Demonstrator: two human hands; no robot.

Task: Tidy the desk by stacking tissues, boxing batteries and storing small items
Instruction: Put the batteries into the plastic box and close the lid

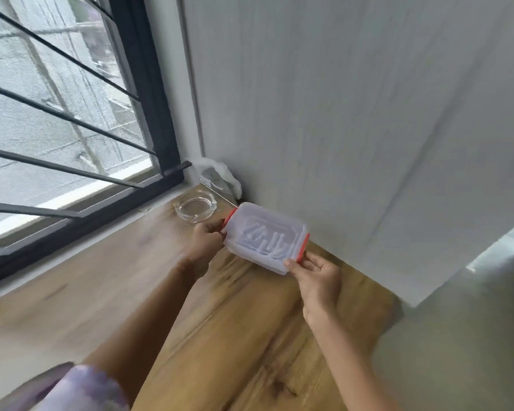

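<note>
We see the fingers point(216, 230) of the left hand point(204, 241) curled tight round one short end of a clear storage box point(264, 237), right at its red clip point(229, 216). The right hand point(318, 275) pinches the opposite short end. Its thumb lies on the lid's corner beside the second red clip point(304, 247), and its other fingers are tucked behind the end wall.

The storage box's long axis runs from just beside the glass ashtray point(195, 209) away to the right and toward us. Its lid, with a raised pattern, is tipped to face us. We cannot tell whether its underside touches the wooden tabletop point(125, 280) or hangs just above it, because blur softens the edges.

The glass ashtray stands on the tabletop, close to the left hand. Behind it, in the corner, lies a white bundle point(223, 176), too blurred for us to name. Left of the ashtray is a barred window point(72, 114), and to its right rises a pale wall point(339, 99). Much nearer us than the ashtray, a lilac sleeve point(77, 387) covers the left upper arm.
</note>
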